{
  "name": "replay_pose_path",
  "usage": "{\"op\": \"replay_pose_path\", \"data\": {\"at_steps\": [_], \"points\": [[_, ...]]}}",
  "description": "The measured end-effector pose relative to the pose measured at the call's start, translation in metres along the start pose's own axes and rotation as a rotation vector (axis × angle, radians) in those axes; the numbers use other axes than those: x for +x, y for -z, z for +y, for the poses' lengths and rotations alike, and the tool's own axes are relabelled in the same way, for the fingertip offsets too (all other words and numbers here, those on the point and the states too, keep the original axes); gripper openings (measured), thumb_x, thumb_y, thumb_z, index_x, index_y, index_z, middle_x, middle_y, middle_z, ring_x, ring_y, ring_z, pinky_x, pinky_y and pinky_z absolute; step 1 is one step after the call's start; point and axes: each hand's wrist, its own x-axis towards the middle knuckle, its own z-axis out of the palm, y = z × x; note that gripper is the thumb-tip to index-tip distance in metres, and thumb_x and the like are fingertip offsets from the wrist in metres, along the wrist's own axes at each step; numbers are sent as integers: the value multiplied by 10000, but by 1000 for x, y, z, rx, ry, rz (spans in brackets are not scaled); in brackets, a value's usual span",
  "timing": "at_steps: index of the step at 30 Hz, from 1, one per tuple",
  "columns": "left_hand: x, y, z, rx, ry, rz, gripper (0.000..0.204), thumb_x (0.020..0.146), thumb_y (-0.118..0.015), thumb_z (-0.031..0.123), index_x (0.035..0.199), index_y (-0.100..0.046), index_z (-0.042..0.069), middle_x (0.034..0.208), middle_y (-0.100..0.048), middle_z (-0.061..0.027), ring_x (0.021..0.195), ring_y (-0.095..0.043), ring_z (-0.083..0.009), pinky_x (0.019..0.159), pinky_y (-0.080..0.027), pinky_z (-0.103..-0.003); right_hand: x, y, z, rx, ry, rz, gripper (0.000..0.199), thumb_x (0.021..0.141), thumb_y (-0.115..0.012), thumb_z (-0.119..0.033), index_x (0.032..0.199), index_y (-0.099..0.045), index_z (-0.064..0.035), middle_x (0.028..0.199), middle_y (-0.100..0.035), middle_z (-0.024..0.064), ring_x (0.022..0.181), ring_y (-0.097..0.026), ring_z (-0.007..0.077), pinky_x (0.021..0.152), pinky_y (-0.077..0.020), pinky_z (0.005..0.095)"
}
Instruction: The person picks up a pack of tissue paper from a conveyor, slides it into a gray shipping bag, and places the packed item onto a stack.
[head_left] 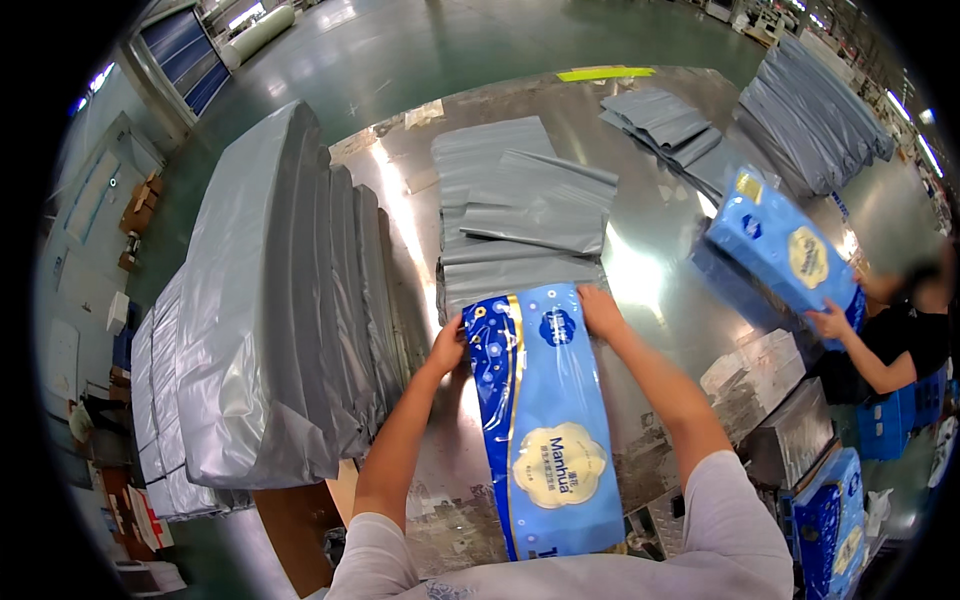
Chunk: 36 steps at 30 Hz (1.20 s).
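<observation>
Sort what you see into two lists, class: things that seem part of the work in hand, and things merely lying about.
Probably part of the work:
- blue package, held between the left hand and right hand
- grey plastic sheets, just beyond it

Probably just lying about:
- yellow-green strip, far table edge
- pale roll, upper left
- blue crate, right

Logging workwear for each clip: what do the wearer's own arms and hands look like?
Short, pale grey sleeves leave both forearms bare. The left hand and right hand wear no gloves; no watch, cable or marking is visible.
</observation>
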Motion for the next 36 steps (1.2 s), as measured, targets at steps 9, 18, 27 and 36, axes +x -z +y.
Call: {"op": "replay_pose_path", "data": {"at_steps": [9, 18, 27, 36], "points": [[49, -2, 18, 1341, -348, 279, 163, 662, -495, 167, 809, -503, 98, 874, -531, -70, 857, -481, -186, 769, -328, -355, 43, 22, -14, 886, -613, 210, 106, 736, -528, -84, 703, -559, 11, 642, -570, 114, 610, -563, 219, 613, -458, 295], [-10, -31, 20, 663, -4, 579, 86, 759, -418, 71, 845, -417, 61, 739, -541, -204, 715, -523, -393, 619, -399, -433, -56, 27, -44, 481, -81, 459, 90, 749, -491, -34, 828, -490, 8, 941, -529, 156, 788, -538, 260, 640, -443, 317], [3, -26, -2, 1410, 291, 97, 205, 750, -437, 147, 755, -629, 76, 748, -616, -135, 623, -611, -260, 503, -469, -354, -30, -6, -16, -159, -307, -399, 184, 698, -485, -170, 784, -608, -63, 782, -595, 175, 753, -592, 287, 599, -464, 393], [-150, -61, 18, 1167, 451, -416, 194, 673, -506, 207, 753, -637, 89, 849, -608, -128, 798, -592, -262, 646, -453, -365, -206, 25, -72, -43, -106, -702, 198, 599, -598, -200, 768, -633, -104, 806, -612, 126, 743, -595, 277, 623, -464, 389]]}}
